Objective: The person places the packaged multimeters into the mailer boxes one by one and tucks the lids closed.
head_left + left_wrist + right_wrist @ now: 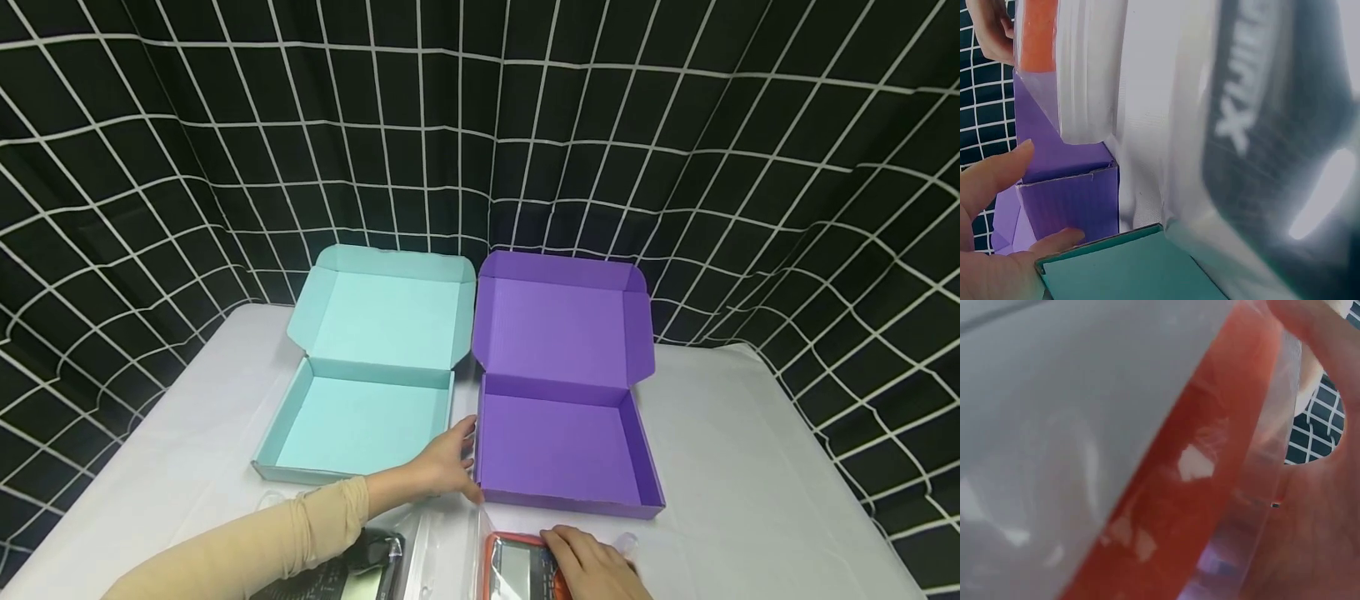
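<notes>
In the head view my left hand (pixel 447 464) reaches across to the left wall of an open purple box (pixel 555 450). Its fingers lie at that wall, with the thumb by the front corner; the left wrist view shows thumb (pixel 997 175) and forefinger (pixel 1060 240) spread apart. At the bottom, my right hand (pixel 596 567) holds the right side of a red multimeter (pixel 513 567) in a clear plastic bag. The right wrist view shows its red casing (pixel 1172 475) through the plastic. Beneath my left forearm lies a black device (pixel 363 567) with a pale screen, also bagged.
An open mint-green box (pixel 367 417) stands left of the purple one, a narrow gap between them. Both lids stand raised at the back. White cloth (pixel 720 500) covers the table, and a black grid-patterned curtain (pixel 420 150) hangs behind and on both sides.
</notes>
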A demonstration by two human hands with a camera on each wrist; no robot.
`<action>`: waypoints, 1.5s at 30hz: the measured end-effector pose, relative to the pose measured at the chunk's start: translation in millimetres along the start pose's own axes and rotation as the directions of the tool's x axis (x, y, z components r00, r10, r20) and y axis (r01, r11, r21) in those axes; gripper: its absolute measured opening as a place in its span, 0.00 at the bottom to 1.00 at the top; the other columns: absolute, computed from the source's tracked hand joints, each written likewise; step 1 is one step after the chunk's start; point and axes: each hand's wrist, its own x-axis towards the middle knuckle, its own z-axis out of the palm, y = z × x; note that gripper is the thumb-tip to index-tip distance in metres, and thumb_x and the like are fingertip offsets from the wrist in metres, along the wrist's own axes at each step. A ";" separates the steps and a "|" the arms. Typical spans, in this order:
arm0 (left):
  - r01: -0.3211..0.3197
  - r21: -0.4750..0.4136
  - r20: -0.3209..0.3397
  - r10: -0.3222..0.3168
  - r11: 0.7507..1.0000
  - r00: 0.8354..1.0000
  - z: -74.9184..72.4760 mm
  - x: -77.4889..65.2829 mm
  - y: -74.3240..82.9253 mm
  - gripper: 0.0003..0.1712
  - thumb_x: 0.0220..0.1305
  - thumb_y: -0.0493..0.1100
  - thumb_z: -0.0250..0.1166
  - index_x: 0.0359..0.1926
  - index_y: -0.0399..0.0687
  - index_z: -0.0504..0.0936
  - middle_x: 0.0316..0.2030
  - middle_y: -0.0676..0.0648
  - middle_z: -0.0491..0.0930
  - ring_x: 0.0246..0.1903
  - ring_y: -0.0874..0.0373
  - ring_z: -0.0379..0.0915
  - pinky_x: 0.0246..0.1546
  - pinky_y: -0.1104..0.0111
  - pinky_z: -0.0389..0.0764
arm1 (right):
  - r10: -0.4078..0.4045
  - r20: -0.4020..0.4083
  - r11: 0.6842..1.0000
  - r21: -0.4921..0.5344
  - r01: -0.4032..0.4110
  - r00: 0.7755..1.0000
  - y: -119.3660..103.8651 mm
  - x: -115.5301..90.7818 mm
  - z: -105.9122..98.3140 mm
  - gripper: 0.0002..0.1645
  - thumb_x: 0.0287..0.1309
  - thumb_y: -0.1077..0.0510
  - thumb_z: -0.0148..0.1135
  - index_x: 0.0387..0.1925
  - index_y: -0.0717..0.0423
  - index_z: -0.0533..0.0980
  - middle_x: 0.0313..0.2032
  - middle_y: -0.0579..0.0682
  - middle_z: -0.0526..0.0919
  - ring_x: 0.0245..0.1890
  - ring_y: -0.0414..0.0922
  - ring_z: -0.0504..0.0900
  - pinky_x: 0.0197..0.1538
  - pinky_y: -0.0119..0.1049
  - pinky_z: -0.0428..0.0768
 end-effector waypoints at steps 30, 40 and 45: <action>-0.015 0.101 -0.007 0.015 0.995 1.000 2.8 -1.4 2.9 0.62 0.31 0.17 0.70 0.70 0.23 0.49 0.66 0.23 0.57 0.60 0.30 0.65 0.57 0.53 0.74 | 0.035 0.027 0.997 0.067 -0.037 0.999 -2.5 6.6 -5.9 0.51 0.38 0.21 0.65 0.49 0.58 0.77 0.40 0.47 0.78 0.38 0.44 0.80 0.38 0.37 0.82; -0.028 0.120 -0.004 0.029 0.992 1.000 3.9 -0.4 -0.3 0.61 0.31 0.18 0.71 0.70 0.22 0.49 0.66 0.23 0.57 0.60 0.30 0.65 0.57 0.52 0.74 | -0.019 -0.043 0.995 0.093 0.023 0.999 2.9 5.1 -2.0 0.49 0.37 0.21 0.66 0.47 0.57 0.78 0.37 0.46 0.78 0.34 0.41 0.79 0.35 0.34 0.81; -0.021 0.125 -0.004 0.021 0.992 1.000 3.2 -1.5 -0.6 0.61 0.32 0.19 0.71 0.70 0.23 0.49 0.66 0.23 0.57 0.59 0.30 0.67 0.56 0.53 0.75 | -0.060 -0.140 0.995 0.073 0.070 0.988 3.8 3.6 3.7 0.47 0.34 0.23 0.70 0.45 0.56 0.79 0.36 0.45 0.77 0.33 0.40 0.78 0.34 0.32 0.79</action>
